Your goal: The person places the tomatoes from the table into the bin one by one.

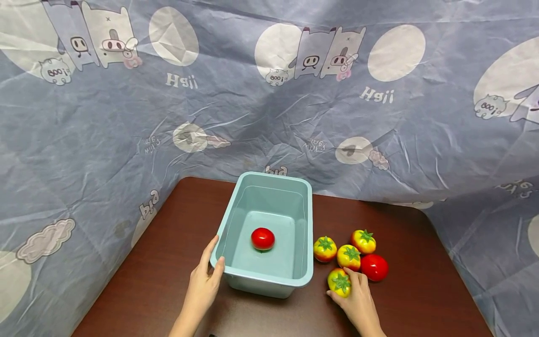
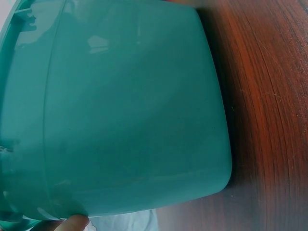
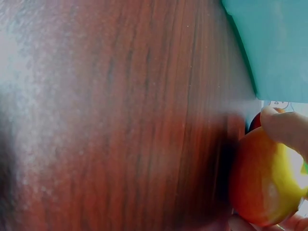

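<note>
My left hand [image 1: 202,281] holds the near left corner of a deep light-teal plastic bin [image 1: 304,224], thumb at the near rim and fingers along the left side. The left wrist view shows the bin's outer wall [image 2: 130,106] with a fingertip at its rim. Inside the bin lies one red tomato [image 1: 263,238]. To the right of the bin, my right hand [image 1: 358,299] grips a yellow-and-red tomato [image 1: 338,282] with a green leafy top, thumb on its near side and fingers on its far side. In the right wrist view this tomato [image 3: 262,180] sits between thumb and fingers.
Beyond the right hand are three more yellow-and-red tomatoes [image 1: 324,249] [image 1: 348,257] [image 1: 363,241] and a red one [image 1: 374,267], grouped close together. All stand on a dark brown wooden table [image 1: 417,290]. A grey-blue printed cloth [image 1: 236,121] hangs behind and around the table.
</note>
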{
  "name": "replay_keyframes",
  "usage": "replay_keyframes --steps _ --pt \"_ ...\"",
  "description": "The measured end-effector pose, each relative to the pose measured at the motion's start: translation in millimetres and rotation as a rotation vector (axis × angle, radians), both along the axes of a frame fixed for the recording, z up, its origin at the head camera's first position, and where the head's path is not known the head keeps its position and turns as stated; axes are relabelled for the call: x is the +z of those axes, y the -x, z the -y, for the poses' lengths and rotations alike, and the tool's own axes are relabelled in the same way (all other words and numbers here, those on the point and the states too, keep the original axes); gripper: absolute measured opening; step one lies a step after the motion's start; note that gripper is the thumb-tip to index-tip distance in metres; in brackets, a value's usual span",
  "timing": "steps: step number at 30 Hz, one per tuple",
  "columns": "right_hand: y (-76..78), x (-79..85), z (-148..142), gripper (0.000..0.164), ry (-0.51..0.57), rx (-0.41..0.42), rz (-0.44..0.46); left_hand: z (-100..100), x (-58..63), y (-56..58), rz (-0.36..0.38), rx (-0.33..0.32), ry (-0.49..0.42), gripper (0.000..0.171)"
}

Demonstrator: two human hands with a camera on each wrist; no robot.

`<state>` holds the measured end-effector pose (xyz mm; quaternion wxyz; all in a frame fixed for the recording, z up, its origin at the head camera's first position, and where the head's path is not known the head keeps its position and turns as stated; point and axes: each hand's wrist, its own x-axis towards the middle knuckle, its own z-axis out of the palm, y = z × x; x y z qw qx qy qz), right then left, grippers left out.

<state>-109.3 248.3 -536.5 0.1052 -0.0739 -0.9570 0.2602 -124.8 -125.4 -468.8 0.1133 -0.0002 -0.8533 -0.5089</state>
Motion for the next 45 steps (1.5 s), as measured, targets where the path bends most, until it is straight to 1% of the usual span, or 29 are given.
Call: replay_keyframes --steps 3,6,8,12,15,22,25,29,34,39,45 --pt "0.0 1.7 0.1 0.077 0.007 -0.001 0.022 -0.1 0.0 -0.4 0.004 0.0 -0.003 0.054" --pt "-0.6 3.6 0.4 0.076 0.005 -0.001 0.016 -0.1 0.3 -0.6 0.006 0.0 -0.005 0.054" --pt "-1.1 5.7 1.2 0.075 0.0 0.002 -0.013 0.0 0.4 -0.8 0.008 0.001 -0.007 0.054" --pt "-0.3 13.6 4.5 0.072 -0.006 0.008 -0.109 -0.1 1.4 -1.3 0.007 0.002 -0.007 0.054" --pt "1.7 23.6 6.9 0.071 0.01 0.001 -0.15 -0.3 1.9 -1.4 0.001 0.002 -0.007 0.054" --pt "9.6 55.9 10.6 0.073 0.104 -0.035 -0.128 -0.1 1.6 -1.8 0.006 0.008 -0.005 0.054" --pt "14.4 70.6 13.5 0.074 0.156 -0.064 -0.134 0.2 1.7 -2.0 0.005 0.007 -0.005 0.054" --pt "20.9 89.5 18.5 0.076 0.214 -0.076 -0.16 0.2 2.6 -1.8 0.002 0.002 -0.01 0.054" --pt "26.1 108.0 22.8 0.076 0.256 -0.049 -0.176 -0.1 2.1 -1.8 0.008 0.004 -0.009 0.054" --pt "30.2 120.7 27.0 0.076 0.271 -0.031 -0.165 -0.1 1.3 -2.2 0.004 0.005 -0.012 0.054" --pt "35.0 134.4 38.0 0.074 0.276 -0.002 -0.18 0.2 0.9 -2.0 -0.004 0.009 -0.012 0.053"
